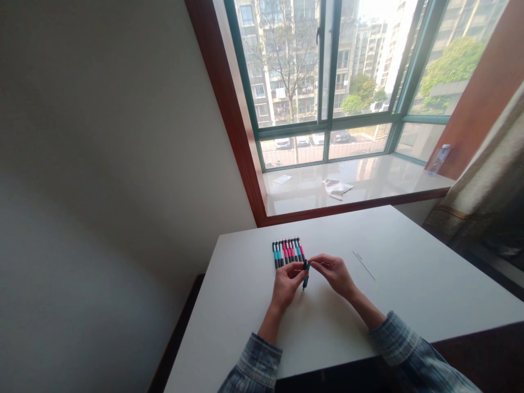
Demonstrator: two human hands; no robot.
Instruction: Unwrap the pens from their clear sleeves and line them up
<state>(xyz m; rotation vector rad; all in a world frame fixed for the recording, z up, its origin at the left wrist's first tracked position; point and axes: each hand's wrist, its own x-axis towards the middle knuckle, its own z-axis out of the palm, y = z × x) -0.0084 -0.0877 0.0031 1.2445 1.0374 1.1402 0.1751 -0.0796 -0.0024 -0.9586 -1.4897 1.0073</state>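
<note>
My left hand (285,285) is closed around a dark pen with some teal on it (305,281), its tip slanting down toward the table. Beside the pen's upper part, the fingers of my right hand (333,273) are pinched together, close to or touching it; anything between those fingertips is too small to make out. Just beyond my left hand lies a row of several pens (289,251) in teal, pink and white with black ends, side by side. Right of my right hand, a thin pale stick like a pen refill (366,268) rests on the table with a short thin piece next to it.
The white table (237,295) reaches to a window sill (298,202) with a crumpled cloth (338,189), a flat white paper (282,179) and a clear bottle (439,160). A grey wall (123,164) stands at left, a curtain (483,174) at right.
</note>
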